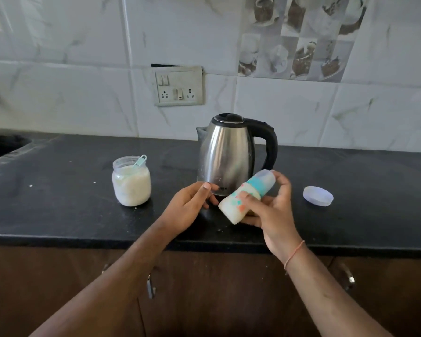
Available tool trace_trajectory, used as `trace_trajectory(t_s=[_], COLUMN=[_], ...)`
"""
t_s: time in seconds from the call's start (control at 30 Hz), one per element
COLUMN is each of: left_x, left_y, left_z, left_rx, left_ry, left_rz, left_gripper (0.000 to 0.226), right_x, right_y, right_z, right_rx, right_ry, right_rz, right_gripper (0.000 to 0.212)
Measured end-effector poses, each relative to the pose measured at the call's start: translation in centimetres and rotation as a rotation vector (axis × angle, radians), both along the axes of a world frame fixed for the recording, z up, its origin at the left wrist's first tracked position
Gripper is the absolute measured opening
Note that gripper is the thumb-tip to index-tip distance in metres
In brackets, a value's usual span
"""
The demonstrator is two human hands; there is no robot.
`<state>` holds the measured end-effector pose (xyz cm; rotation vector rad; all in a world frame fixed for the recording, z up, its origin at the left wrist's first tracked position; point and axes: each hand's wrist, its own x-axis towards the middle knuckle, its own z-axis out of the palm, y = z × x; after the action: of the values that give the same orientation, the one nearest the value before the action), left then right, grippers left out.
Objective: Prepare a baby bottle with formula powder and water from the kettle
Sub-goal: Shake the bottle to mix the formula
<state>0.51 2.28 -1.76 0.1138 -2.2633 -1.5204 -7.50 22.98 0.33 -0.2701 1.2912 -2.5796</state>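
Right hand [269,210] fingers [249,199] wrap the capped, milky baby bottle [243,198], tilted over the counter [71,210] before the kettle [226,154]; left hand [188,205] loose, empty. A slack collar could leak.

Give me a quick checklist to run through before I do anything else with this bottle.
1. Bottle held firmly: ok, right hand wraps it, tilted, above the counter.
2. Cap and teal collar on the bottle: ok.
3. Bottle filled: ok, milky white inside.
4. Left hand free: ok, holds nothing.
5. Powder jar closed: not ok, open with the scoop inside; its lid lies right of the kettle.
6. Collar screwed tight: cannot tell.
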Motion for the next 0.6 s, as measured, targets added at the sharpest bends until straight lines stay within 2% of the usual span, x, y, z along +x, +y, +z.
trace_trajectory(t_s=[0.03, 0.07, 0.13, 0.17, 0.27, 0.33, 0.4, 0.43, 0.47, 0.53, 0.6], left_x=[0.0, 0.0, 0.0, 0.1, -0.1, -0.1, 0.1, 0.1, 0.0, 0.0, -0.1], left_y=[-0.1, -0.1, 0.0, 0.1, 0.1, 0.0, 0.0, 0.1, 0.1, 0.0, -0.1], left_z=[0.1, 0.2, 0.2, 0.2, 0.1, 0.3, 0.4, 0.3, 0.3, 0.1, 0.2], left_rx=[-0.001, -0.003, -0.004, -0.003, 0.003, 0.008, 0.008, 0.005, -0.002, -0.01, -0.005], left_ry=[-0.004, 0.001, 0.012, 0.015, 0.002, 0.013, 0.022, 0.026, 0.029, 0.036, 0.046], left_rz=[-0.001, -0.003, -0.001, 0.001, 0.008, 0.004, 0.002, 0.002, 0.003, 0.013, 0.037], left_gripper=[0.038, 0.038, 0.039, 0.039, 0.038, 0.039, 0.041, 0.04, 0.039, 0.034, 0.032], right_x=[0.2, -0.2, -1.2, -1.4, -0.3, -0.4, -1.3, -1.3, -1.0, -0.3, -0.5], right_y=[-0.1, -0.1, 0.9, 1.1, 0.5, 0.3, 0.9, 1.0, 0.9, 0.6, 0.5], right_z=[0.1, 0.1, 0.1, 0.4, 0.0, 0.1, 0.2, 0.5, 0.4, 0.0, 0.0], right_rx=[0.03, 0.014, -0.197, -0.218, 0.032, 0.049, -0.17, -0.181, -0.069, 0.077, 0.024], right_ry=[-0.008, 0.002, -0.049, -0.08, 0.004, 0.039, -0.052, -0.066, 0.008, 0.031, 0.043], right_rz=[0.017, -0.058, -0.227, -0.224, 0.061, -0.056, -0.231, -0.213, -0.137, 0.034, -0.115], right_gripper=[0.079, 0.079, 0.08, 0.079, 0.074, 0.077, 0.08, 0.079, 0.076, 0.074, 0.077])
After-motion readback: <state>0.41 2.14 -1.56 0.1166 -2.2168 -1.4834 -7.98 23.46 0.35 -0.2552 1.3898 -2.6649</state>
